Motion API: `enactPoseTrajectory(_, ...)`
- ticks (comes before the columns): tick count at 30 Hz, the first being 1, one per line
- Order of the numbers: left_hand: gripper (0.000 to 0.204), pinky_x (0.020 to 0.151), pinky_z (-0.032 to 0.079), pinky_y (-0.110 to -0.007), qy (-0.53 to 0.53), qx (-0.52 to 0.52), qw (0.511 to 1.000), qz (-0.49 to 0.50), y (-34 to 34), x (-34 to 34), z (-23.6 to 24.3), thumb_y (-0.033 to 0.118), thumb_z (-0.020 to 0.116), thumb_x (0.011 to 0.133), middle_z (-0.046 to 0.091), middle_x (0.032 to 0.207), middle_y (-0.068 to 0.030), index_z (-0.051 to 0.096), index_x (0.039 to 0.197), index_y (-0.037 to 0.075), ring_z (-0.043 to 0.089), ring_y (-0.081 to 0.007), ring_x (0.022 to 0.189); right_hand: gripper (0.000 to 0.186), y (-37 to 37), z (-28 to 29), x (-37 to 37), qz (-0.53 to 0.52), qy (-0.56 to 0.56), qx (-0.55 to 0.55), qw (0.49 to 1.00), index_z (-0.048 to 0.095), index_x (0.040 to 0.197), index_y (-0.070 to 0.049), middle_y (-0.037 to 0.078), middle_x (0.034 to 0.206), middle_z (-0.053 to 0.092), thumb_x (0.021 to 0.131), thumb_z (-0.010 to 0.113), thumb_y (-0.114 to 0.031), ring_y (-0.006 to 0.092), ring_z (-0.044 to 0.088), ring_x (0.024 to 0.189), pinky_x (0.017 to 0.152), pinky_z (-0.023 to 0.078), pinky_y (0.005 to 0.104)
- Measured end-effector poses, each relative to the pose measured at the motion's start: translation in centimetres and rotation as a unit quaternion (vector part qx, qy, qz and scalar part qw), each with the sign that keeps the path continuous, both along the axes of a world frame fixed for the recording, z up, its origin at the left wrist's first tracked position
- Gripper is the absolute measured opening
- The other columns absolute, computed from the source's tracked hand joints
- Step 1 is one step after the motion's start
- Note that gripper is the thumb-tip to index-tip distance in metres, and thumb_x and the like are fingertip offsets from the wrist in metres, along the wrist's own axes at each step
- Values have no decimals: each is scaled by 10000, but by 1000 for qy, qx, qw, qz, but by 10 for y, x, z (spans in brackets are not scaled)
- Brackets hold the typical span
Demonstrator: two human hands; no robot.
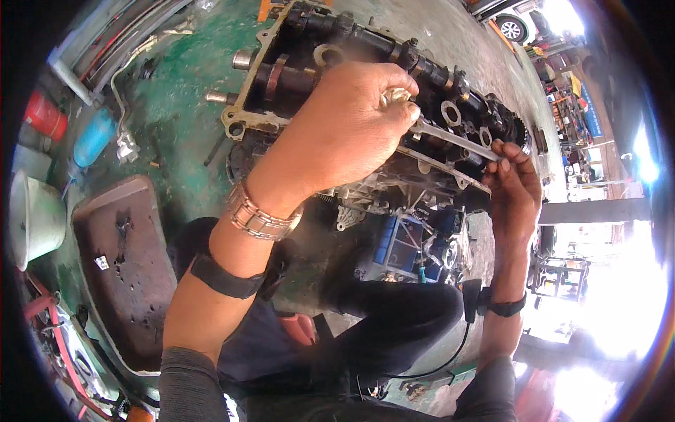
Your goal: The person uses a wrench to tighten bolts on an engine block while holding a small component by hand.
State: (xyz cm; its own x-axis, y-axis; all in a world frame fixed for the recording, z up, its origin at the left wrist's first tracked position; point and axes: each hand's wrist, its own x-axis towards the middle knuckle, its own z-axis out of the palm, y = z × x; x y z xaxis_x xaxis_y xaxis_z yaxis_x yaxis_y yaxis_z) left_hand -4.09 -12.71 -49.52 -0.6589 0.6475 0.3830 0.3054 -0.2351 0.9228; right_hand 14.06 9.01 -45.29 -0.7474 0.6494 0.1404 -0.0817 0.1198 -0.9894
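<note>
An engine's cylinder head (248, 88), dark with oil and with camshafts (369, 39) along it, lies in front of me. My left hand (351, 116) is closed above its middle. A small shiny, yellowish metal thing (397, 96) shows between the thumb and fingers; its kind is not clear. My right hand (515, 172) pinches one end of a long, flat silver wrench (453, 138) at the head's right side. The wrench slants up leftward across the head, and its far end is hidden close to my left thumb.
Left of me stands a brown tray (116, 260) with oily residue, beside a white bucket (42, 218) and a blue bottle (95, 137). A blue parts basket (401, 243) sits beyond my knees. A dark cable (450, 359) hangs by my right forearm.
</note>
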Motion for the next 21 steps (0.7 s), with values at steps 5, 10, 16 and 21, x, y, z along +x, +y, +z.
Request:
enactPoseTrajectory(5,211,640,497,-365,-35,-12,999,-8,-2,0,5,107,634,867,653,725,-197,670,977,-69,627,-249,630,308,10,11,-31,-19,-14,41,999,537,1205,67,153,1149,631,928,624,-36,148,645,876,773,582,292)
enactPoseTrajectory(10,189,465,326,-236,-67,-23,997,-43,-3,0,5,113,623,940,512,655,40,640,1098,10,423,-30,529,378,9,21,-59,-6,-56,69,996,481,1264,107,165,1125,635,938,607,-38,144,626,844,767,570,290)
enactPoseTrajectory(16,178,567,419,-271,-13,-20,1000,-12,-2,-1,1,109,636,914,600,718,-18,648,1043,-14,508,-76,621,450,5,33,-100,16,-114,98,989,440,1340,98,159,1204,640,944,576,-64,109,585,831,753,524,258)
enactPoseTrajectory(21,171,673,476,-297,18,2,1000,-12,4,5,0,103,645,890,677,799,-67,657,1006,-23,588,-117,718,442,-6,40,-134,31,-168,168,971,503,1302,82,130,1137,685,922,622,-111,88,551,788,714,493,226)
